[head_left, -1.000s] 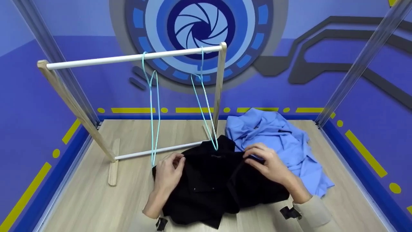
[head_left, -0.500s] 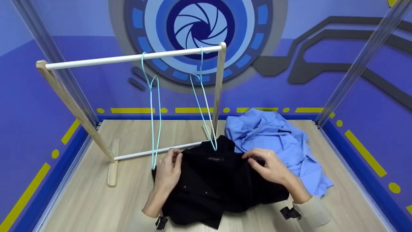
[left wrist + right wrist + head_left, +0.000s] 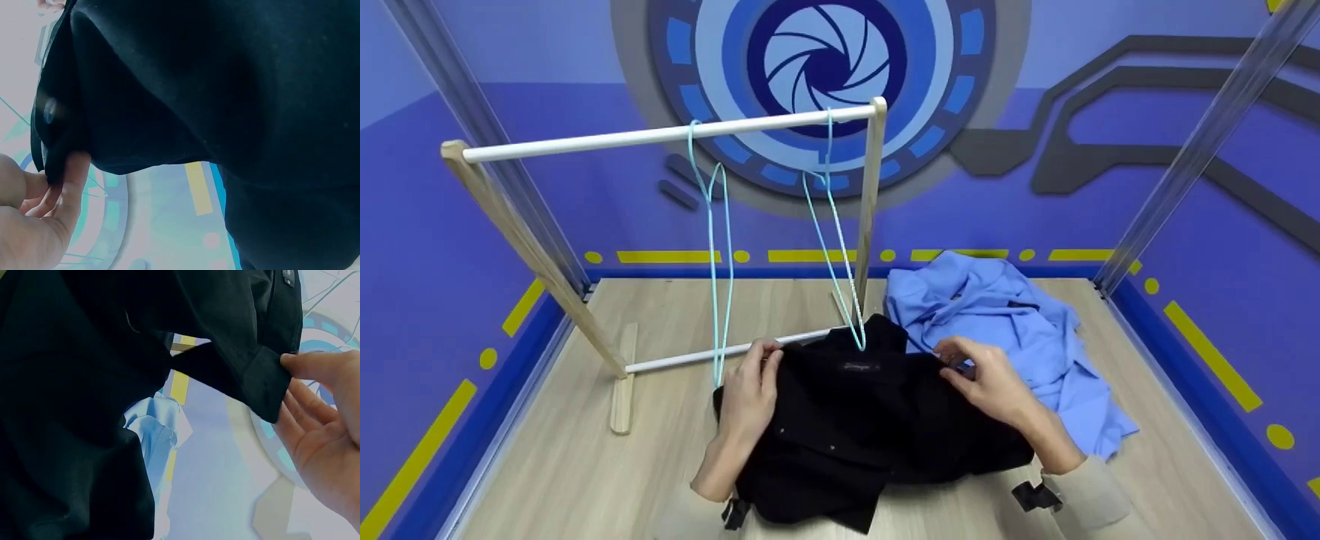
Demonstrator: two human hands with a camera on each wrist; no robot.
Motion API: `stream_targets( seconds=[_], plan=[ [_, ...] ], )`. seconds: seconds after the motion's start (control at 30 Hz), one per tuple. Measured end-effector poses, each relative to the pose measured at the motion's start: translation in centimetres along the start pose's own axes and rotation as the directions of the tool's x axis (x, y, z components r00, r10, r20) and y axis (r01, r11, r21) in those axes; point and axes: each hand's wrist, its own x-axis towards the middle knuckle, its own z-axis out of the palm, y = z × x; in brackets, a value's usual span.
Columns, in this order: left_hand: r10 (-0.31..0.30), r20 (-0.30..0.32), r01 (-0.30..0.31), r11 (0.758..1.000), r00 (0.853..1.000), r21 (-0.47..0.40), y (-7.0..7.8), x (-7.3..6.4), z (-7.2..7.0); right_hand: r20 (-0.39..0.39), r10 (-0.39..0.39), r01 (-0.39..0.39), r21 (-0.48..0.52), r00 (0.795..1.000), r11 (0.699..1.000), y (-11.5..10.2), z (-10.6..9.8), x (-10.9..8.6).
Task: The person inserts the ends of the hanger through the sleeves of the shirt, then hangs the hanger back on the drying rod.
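A black shirt (image 3: 840, 420) lies bunched on the table in front of me, a small label showing inside its neck. Its upper left edge is pinched between the thumb and fingers of my left hand (image 3: 748, 397). On the other side my right hand (image 3: 991, 384) pinches the upper right edge. The right wrist view shows that hand's thumb on a pointed collar tip (image 3: 264, 385). In the left wrist view, fingers (image 3: 70, 197) grip the hanging cloth (image 3: 169, 101). Most of the shirt's lower part is folded under itself.
Behind the shirt stands a clothes rack (image 3: 660, 135) with wooden posts and a white rail. Two light-blue wire hangers, one on the left (image 3: 711, 247) and one on the right (image 3: 840, 247), hang from it. A crumpled blue shirt (image 3: 990, 315) lies at the back right.
My left hand has shifted slightly left and my right hand slightly right. The neck edge between them is spread wider, the label has come into clearer view, and the front flap has moved left.
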Motion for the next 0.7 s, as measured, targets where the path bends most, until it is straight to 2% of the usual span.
stream_targets(
  seconds=[0.17,0.33,0.57,0.7],
  plan=[
    [0.016,0.009,-0.016,1.0,1.0,-0.019,-0.2,0.1,0.0,0.032,0.107,-0.105,-0.041,0.994,0.994,0.0,-0.2,-0.2],
    [0.012,0.024,-0.012,0.999,1.0,-0.032,-0.3,0.3,0.1,0.081,0.164,-0.159,-0.064,0.983,0.985,0.0,-0.4,-0.3],
    [-0.026,0.059,0.027,0.999,0.998,-0.021,-0.5,0.2,0.1,0.153,0.212,-0.218,0.023,0.965,0.976,-0.3,-0.9,-0.5],
    [-0.039,0.076,0.04,0.999,0.996,-0.013,-0.9,0.1,0.3,0.139,0.227,-0.238,0.073,0.964,0.968,-0.8,-1.2,-0.5]
  ],
)
